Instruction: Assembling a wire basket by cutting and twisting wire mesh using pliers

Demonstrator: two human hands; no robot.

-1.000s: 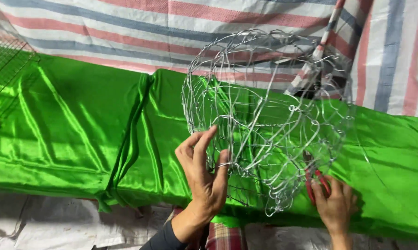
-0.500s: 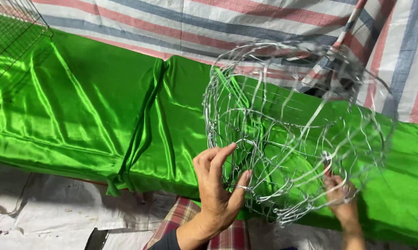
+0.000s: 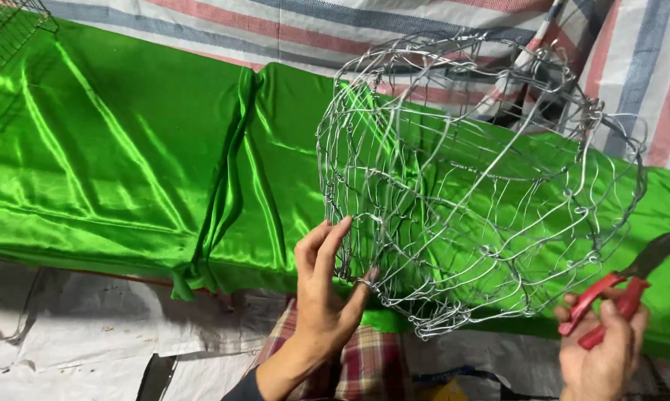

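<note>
Head view. Left hand (image 3: pixel 321 297) is raised, fingers spread and nearly straight, fingertips resting against the lower left side of a wire mesh cage (image 3: pixel 468 186); thumb tip touches a wire near the cage's bottom edge. No full grasp: the hand is open and braces the mesh rather than closing round it.

The cage is a rounded, basket-like frame of bent silver wire, held up off the ground in the centre-right of the view, tilted. Behind and below it lies shiny green satin cloth (image 3: pixel 127 163), draped in folds across the frame.

Right hand (image 3: pixel 602 349) at lower right is closed round the red handles of a pair of pliers (image 3: pixel 621 286), dark nose pointing up and to the right, just beside the cage's lower right edge but apart from it.

Striped tarpaulin (image 3: pixel 275 30) runs along the top. Dark wire grid (image 3: pixel 8 30) at top left corner. Plaid cloth (image 3: pixel 364 364) shows below the left hand.
</note>
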